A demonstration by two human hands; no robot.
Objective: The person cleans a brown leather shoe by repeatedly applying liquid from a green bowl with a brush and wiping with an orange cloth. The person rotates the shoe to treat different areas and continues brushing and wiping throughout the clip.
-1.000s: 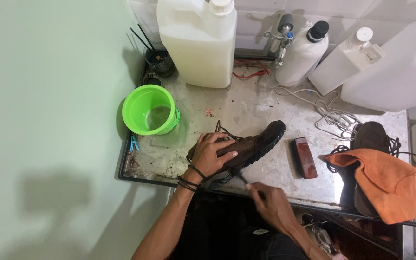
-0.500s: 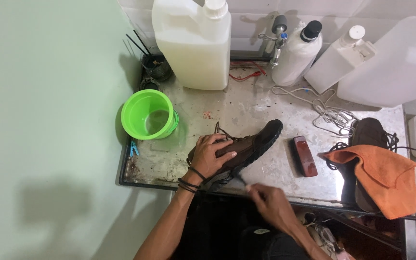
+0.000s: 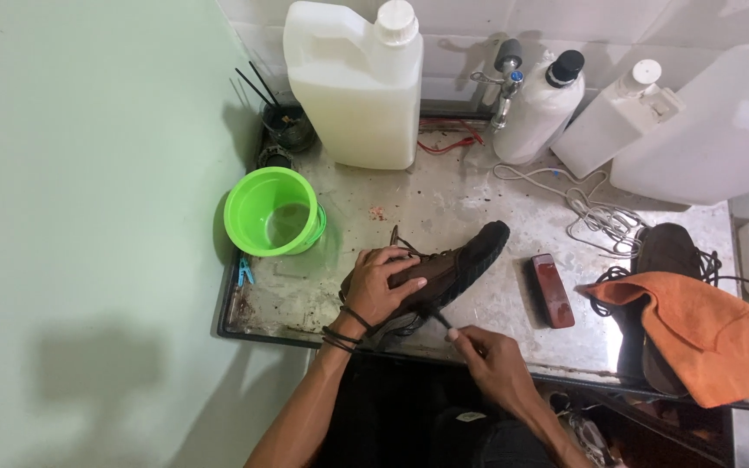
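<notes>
- My left hand (image 3: 381, 282) is clamped over the upper of the brown shoe (image 3: 444, 270), which lies tilted on its side near the front edge of the metal surface (image 3: 478, 195), toe pointing up and to the right.
- My right hand (image 3: 487, 355) is closed around a small thin brush (image 3: 440, 321) — its dark tip meets the shoe's side just under my left palm.
- To do this well, I judge that I should keep the left hand pressing firmly so the shoe cannot roll, work the tip in short strokes along the seam by the sole, and turn the shoe rather than bending my wrist.
- Count of shoes: 2 — the one I hold, and a second brown shoe (image 3: 665, 247) at the right, partly under 1 orange cloth (image 3: 695, 325).
- 1 brown shoe brush (image 3: 551, 289) lies between the 2 shoes, apart from both.
- 1 green bucket (image 3: 272, 212) stands at the left, with 1 blue clothes peg (image 3: 244, 273) just below it.
- At the back: 4 white containers — 1 large jug (image 3: 357, 87), 1 black-capped bottle (image 3: 541, 108), 2 more at the right.
- 1 dark pot of sticks (image 3: 286, 123) sits in the back corner.
</notes>
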